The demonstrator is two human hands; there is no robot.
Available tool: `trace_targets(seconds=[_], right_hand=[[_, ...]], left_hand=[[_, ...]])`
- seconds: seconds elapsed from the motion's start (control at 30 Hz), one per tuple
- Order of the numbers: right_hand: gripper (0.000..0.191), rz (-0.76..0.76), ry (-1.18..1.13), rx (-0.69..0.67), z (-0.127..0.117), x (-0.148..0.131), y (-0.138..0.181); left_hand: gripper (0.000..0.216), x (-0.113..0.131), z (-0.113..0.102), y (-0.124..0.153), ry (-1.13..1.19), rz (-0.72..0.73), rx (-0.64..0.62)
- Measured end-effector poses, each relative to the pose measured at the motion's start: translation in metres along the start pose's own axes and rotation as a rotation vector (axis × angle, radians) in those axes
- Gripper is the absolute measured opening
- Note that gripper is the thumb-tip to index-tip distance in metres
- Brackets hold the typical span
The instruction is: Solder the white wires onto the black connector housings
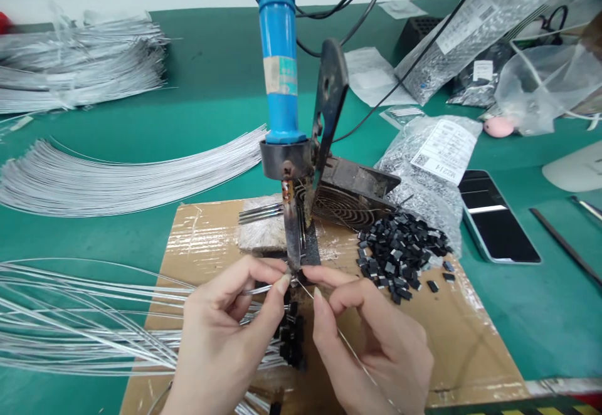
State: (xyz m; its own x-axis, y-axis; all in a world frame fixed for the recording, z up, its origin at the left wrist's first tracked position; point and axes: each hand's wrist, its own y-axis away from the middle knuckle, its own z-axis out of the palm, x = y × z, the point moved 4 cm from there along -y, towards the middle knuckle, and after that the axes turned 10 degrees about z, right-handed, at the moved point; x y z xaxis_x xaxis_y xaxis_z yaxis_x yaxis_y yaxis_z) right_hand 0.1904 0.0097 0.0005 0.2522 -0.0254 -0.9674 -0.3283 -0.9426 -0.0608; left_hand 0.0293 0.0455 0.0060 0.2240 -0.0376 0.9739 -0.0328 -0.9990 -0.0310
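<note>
A soldering iron [277,39] with a blue handle is held upright in a black metal stand [329,95], tip down. Just under its tip, my left hand [226,327] is closed in a pinch on a thin grey wire [258,290]. A small part lies at my fingertips, too small to make out. My right hand [371,340] is closed on a strand of solder wire [350,347], whose end meets the iron's tip area. Below my fingers lie black connectors [292,340] with grey wires [117,340] running left, partly hidden by my left hand.
Cardboard [202,233] covers the green table [211,114] under the work. Loose black connectors [399,252] are heaped at right, near a small fan [348,199]. Wire bundles [117,180] lie left; a phone [501,217], plastic bags [433,170] and tweezers-like dark tool [564,246] lie right.
</note>
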Motion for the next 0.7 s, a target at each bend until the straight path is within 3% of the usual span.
trace_targets(seconds=[0.53, 0.7], right_hand=[[0.017, -0.139, 0.013, 0.048, 0.0026, -0.0016, 0.0006], [0.017, -0.151, 0.038, 0.06, 0.0015, -0.002, 0.0006]], left_hand=[[0.014, -0.0014, -0.0024, 0.0005, -0.021, 0.061, 0.009], [0.012, 0.0025, 0.0002, 0.0025, -0.009, 0.013, 0.109]])
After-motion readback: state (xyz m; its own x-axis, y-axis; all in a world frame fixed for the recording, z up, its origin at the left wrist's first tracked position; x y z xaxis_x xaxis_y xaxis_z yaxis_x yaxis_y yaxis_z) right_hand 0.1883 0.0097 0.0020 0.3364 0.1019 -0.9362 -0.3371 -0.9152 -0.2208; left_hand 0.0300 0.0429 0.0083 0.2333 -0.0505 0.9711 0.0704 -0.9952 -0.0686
